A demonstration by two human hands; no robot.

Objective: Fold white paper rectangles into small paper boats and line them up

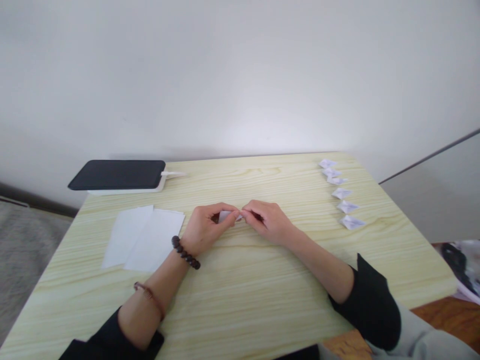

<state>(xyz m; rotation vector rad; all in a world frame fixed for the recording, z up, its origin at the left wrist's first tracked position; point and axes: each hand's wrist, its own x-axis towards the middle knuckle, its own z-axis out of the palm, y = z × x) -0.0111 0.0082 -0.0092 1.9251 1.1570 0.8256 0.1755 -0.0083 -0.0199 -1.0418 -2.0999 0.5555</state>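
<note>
Near the middle of the table, a small folded piece of white paper (225, 215) is pinched between both hands. My left hand (208, 225) is closed on its left part, thumb and fingers pressed together. The fingertips of my right hand (268, 220) are closed at the paper's right end, touching or almost touching the left thumb. Most of the folded paper is hidden behind the fingers, so its full shape does not show. White paper sheets (155, 240) lie flat and overlapping beside my left wrist.
Several small folded white paper pieces (348, 206) stand in a row along the table's right side. At the back left, a black phone (118, 174) rests on a white box (127, 191), with a white cable (174, 173) plugged in. The wall (240, 80) rises behind the wooden table (240, 300).
</note>
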